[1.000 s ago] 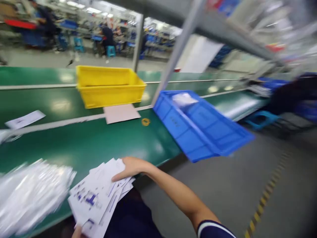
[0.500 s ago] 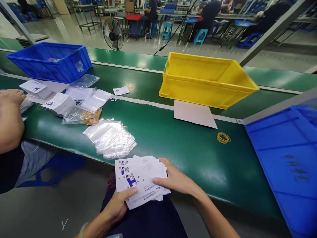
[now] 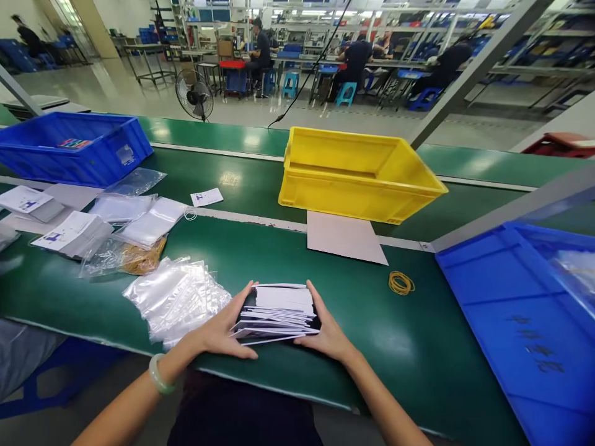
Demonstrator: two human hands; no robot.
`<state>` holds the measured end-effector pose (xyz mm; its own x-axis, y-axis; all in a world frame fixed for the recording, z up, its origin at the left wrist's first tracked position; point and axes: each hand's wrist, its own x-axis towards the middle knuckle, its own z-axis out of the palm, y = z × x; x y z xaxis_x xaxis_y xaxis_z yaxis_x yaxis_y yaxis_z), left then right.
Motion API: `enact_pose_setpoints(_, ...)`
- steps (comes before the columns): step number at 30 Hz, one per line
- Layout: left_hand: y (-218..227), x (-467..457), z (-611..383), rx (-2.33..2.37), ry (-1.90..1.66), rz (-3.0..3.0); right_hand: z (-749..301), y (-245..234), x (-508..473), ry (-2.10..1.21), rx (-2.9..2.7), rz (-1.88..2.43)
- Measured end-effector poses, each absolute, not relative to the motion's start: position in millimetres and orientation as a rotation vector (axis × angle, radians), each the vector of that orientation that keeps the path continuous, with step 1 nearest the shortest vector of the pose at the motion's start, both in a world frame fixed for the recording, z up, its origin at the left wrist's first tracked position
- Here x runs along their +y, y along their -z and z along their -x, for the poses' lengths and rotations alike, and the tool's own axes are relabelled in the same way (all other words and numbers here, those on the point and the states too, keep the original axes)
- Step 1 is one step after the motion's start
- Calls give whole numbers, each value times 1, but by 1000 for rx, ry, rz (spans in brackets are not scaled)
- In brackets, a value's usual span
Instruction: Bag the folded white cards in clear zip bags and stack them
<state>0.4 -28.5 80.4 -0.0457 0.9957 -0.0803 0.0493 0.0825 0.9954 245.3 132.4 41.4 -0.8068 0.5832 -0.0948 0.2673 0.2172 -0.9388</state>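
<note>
A stack of white printed cards (image 3: 279, 313) stands on edge on the green belt (image 3: 288, 260), close to the near edge. My left hand (image 3: 223, 331) presses against its left side and my right hand (image 3: 328, 328) against its right side, fingers closed on the stack. A green bangle sits on my left wrist. A loose pile of clear plastic bags (image 3: 174, 297) lies just left of my left hand. Two rubber bands (image 3: 400, 282) lie to the right of the stack.
A yellow bin (image 3: 357, 173) stands beyond, with a grey sheet (image 3: 344, 238) before it. A blue bin (image 3: 520, 310) slopes at the right, another blue bin (image 3: 69, 145) sits far left. More card stacks (image 3: 69, 232), bags and a bag of rubber bands (image 3: 134, 260) lie left.
The view swung left and settled. The fanned cards in my hands have been gathered into a squared stack and set on edge on the belt between both hands.
</note>
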Motion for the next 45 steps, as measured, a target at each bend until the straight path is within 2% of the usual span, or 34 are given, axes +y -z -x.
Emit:
enact_pose_setpoints(7,-81,-38,-6,1289,-1086,-1322,-253,-29,123,-1675,-2237,725)
enact_pose_setpoints(16,-96,-68,-11,1618,-1186,-1182,-257,-18,122,-1593,-2284,617)
enact_pose_setpoints(27,-51,-23,-51,1493,-1408,-1156,-249,-28,102,-1869,-1990,561)
enact_pose_setpoints(32,-40,-21,-44,1500,-1446,-1237,-246,-31,99,-1809,-1911,587)
enact_pose_setpoints(35,-31,-21,-41,1504,-1440,-1371,-248,-49,98,-1603,-2065,630)
enact_pose_setpoints(38,-23,-19,-40,1443,-1432,-1470,-245,-80,89,-1076,-2268,695)
enact_pose_setpoints(41,-22,-17,-40,1395,-1380,-1508,-229,-104,68,-518,-2499,557)
enact_pose_setpoints(43,-22,-17,-39,1390,-1338,-1545,-217,-110,57,-342,-2646,478)
enact_pose_setpoints(45,-23,-19,-37,1379,-1302,-1572,-213,-110,55,-347,-2731,444)
